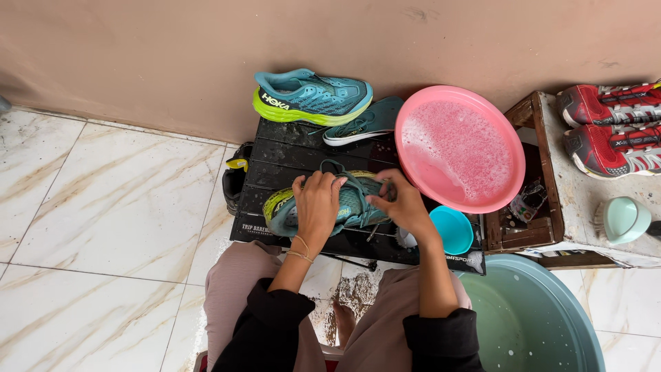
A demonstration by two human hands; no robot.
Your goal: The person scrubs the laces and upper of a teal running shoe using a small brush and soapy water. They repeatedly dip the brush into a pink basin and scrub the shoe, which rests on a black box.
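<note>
I see my left hand [318, 202] clamped over the top of a teal running shoe with a yellow-green sole [329, 207], fingers curled down around its upper. The shoe lies on its side across the front part of a low black slatted table [289, 153]. My right hand [401, 204] sits at the shoe's right end, fingertips pinched together on it — whether on a lace or the fabric I cannot tell.

At the back of the table its matching teal shoe [311, 96] stands on its sole against the wall, with a teal insole [368, 121] lying just beside it. A pink basin of soapy water [460, 148] leans at the table's right edge, and a small blue cup [452, 229] sits just below it, near my right wrist. A big grey-green tub [530, 320] stands on the marble floor by my right knee. Off to the right, a worn bench carries a pair of red shoes [609, 127] and a pale green brush [622, 220].
</note>
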